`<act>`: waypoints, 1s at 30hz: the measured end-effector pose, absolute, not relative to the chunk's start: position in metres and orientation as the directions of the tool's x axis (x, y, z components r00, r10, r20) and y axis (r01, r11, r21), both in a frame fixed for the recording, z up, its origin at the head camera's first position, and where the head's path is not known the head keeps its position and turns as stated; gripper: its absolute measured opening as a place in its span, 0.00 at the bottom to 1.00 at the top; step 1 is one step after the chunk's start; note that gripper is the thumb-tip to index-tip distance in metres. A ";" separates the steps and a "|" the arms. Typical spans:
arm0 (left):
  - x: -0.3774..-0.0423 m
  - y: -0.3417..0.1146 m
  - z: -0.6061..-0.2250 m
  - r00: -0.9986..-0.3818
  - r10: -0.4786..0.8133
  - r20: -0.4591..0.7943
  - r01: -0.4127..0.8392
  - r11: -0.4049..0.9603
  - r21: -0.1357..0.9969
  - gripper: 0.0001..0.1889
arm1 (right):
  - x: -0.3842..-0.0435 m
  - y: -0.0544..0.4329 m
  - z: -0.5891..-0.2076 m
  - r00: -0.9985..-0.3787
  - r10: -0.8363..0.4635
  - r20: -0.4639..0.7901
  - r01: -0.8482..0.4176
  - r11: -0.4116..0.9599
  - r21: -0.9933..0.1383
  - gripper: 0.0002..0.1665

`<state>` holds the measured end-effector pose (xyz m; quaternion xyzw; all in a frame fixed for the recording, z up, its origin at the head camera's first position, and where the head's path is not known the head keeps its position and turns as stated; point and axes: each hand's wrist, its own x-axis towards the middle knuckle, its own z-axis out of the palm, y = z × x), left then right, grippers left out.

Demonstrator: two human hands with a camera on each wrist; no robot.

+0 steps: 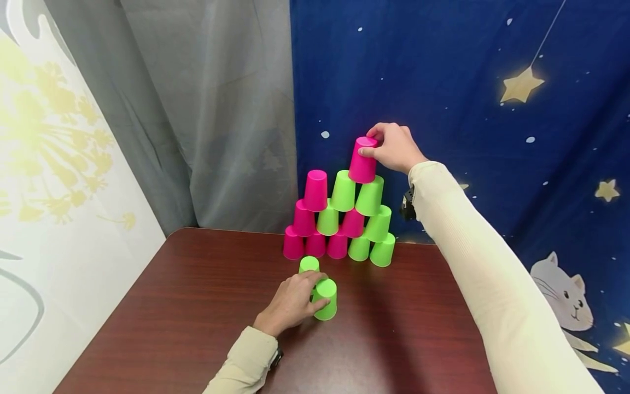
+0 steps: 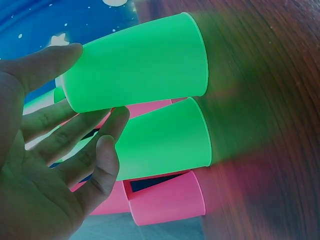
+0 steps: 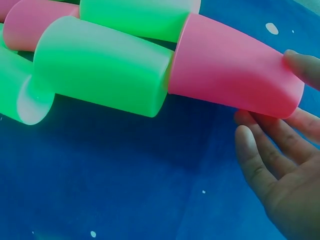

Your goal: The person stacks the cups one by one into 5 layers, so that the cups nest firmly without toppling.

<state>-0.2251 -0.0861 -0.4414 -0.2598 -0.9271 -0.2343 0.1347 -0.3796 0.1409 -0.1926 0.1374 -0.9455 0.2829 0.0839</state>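
Observation:
High at the top of a cup pyramid, my right hand (image 1: 396, 149) pinches an upside-down pink cup (image 1: 361, 167) near its narrow end. Its rim meets the tops of two green cups, the left one (image 1: 343, 191) and the right one (image 1: 370, 197), at the third row's right. A pink cup (image 1: 315, 191) stands at that row's left end. Lower down, my left hand (image 1: 291, 302) holds a green cup (image 1: 327, 290) between thumb and fingers, its rim at the table. Just behind stands another green cup (image 1: 309, 263), partly hidden by the fingers.
Lower rows of pink and green cups, such as the bottom-left pink cup (image 1: 293, 244) and bottom-right green cup (image 1: 383, 251), stand near the back edge of the brown table (image 1: 197, 306). A blue curtain (image 1: 443, 65) and grey curtain (image 1: 231, 109) hang close behind.

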 end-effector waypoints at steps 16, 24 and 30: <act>-0.226 -0.087 -0.440 -0.838 0.421 0.347 0.536 0.754 0.380 0.22 | -0.371 0.149 -0.196 -0.944 -0.215 0.250 -0.318 0.793 -0.519 0.39; -0.229 -0.091 -0.428 -0.834 0.433 0.341 0.544 0.749 0.378 0.22 | -0.358 0.155 -0.202 -0.933 -0.235 0.271 -0.347 0.785 -0.513 0.38; -0.233 -0.096 -0.411 -0.819 0.444 0.363 0.564 0.736 0.374 0.22 | -0.354 0.160 -0.208 -0.928 -0.246 0.279 -0.360 0.779 -0.514 0.37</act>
